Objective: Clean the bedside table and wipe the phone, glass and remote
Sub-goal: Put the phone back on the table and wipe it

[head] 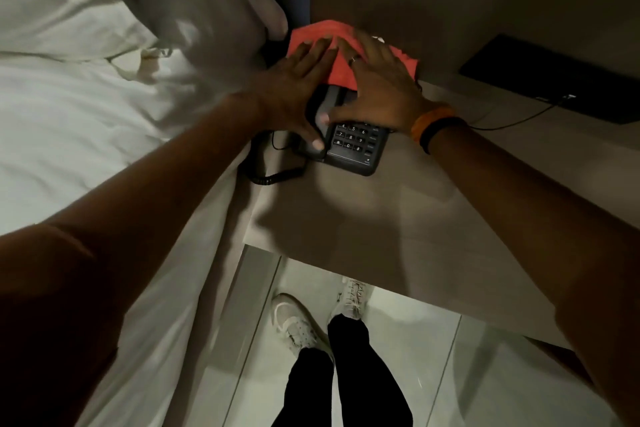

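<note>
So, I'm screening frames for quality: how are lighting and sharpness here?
Head view: dim overall; both hands and the red cloth are motion-blurred; phone keys stay readable; arm shadows fall across the table; wide-angle stretch at the edges.

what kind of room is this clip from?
Likely a hotel bedroom: a bed with white linen sits right beside a bedside table that holds a corded desk phone. Both hands rest on a red cloth over it.

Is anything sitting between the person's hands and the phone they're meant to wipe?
Only the red cloth, which drapes over the far end of the phone. The left hand and right hand both press flat on it, thumbs touching the phone directly nearer the keypad. Nothing else blocks them.
</note>
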`<state>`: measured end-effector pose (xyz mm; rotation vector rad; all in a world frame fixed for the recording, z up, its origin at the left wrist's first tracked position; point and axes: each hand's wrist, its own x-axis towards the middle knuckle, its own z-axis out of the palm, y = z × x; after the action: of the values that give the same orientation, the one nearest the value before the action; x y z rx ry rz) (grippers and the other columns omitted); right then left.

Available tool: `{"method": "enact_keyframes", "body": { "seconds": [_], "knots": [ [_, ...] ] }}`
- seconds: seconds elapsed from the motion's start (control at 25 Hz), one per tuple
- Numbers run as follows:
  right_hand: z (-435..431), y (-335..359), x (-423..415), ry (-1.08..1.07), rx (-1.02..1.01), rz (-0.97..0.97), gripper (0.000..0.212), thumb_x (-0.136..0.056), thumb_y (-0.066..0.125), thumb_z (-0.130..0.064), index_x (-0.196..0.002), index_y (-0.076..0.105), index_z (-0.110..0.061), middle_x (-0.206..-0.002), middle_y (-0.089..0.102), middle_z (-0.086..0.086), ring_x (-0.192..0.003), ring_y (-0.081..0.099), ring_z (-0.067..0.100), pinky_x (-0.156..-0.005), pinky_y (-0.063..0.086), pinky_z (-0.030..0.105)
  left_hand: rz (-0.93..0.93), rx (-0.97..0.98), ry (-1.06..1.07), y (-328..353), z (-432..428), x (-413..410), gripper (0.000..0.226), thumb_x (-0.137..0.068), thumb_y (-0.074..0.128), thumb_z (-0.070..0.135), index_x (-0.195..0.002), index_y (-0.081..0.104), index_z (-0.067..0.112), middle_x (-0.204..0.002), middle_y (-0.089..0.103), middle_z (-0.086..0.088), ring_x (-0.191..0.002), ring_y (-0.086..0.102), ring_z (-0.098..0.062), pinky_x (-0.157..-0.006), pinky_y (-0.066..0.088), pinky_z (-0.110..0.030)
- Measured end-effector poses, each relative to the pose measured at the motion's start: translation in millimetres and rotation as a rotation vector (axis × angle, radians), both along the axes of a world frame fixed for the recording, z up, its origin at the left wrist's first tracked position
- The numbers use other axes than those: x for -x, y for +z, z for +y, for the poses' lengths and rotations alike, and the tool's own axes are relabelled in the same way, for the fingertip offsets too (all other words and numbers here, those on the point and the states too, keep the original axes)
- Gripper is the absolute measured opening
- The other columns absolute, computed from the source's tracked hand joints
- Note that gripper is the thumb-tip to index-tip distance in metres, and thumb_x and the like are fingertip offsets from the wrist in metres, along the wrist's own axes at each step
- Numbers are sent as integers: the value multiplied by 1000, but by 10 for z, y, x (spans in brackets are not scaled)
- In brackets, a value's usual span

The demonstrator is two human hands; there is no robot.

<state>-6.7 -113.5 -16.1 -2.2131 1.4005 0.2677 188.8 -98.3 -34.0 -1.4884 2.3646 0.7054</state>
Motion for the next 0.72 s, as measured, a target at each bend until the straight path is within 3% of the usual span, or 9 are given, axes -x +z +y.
{"method": "enact_keyframes", "body": {
  "seconds": [0.12, 0.28, 0.52, 0.64, 0.72],
  "knots": [
    [101, -95, -4, 78, 13, 88, 153, -52, 77, -83, -160, -10, -18, -169, -15, 14, -158, -8, 36, -127, 5, 57, -56, 89, -37, -102, 140, 20, 160, -48, 86, 70, -158, -11, 6, -167, -13, -16, -155, -10, -35, -126, 5, -49],
    [254, -148, -137, 43, 102, 145, 160, -46, 79, -82, -160, -8, -14, -169, -12, 18, -157, -7, 38, -125, 9, 65, 7, 216, -6, -103, 271, 35, 151, -49, 86, 67, -159, 5, 3, -168, 5, -19, -156, 4, -35, -126, 6, -47],
    [493, -96, -240, -34, 182, 136, 138, -58, 84, -68, -161, 9, -16, -170, 3, 17, -157, 8, 37, -125, 18, 59, 72, 294, 45, -67, 493, 34, 128, -61, 85, 60, -157, 22, 2, -164, 22, -19, -154, 18, -34, -125, 14, -47],
    [731, -83, -252, -91, 208, 44, 113, -69, 85, -50, -159, 23, -20, -168, 16, 12, -154, 18, 35, -124, 25, 52, 132, 387, 102, -79, 728, 41, 103, -68, 85, 45, -149, 40, 1, -155, 42, -20, -147, 36, -35, -118, 32, -50],
    [927, -91, -279, -125, 239, 9, 94, -77, 82, -39, -155, 33, -22, -164, 26, 7, -150, 27, 31, -121, 31, 47, 159, 502, 116, -136, 905, 53, 79, -72, 83, 33, -137, 55, 0, -142, 57, -20, -135, 52, -36, -105, 46, -50]
  ]
}}
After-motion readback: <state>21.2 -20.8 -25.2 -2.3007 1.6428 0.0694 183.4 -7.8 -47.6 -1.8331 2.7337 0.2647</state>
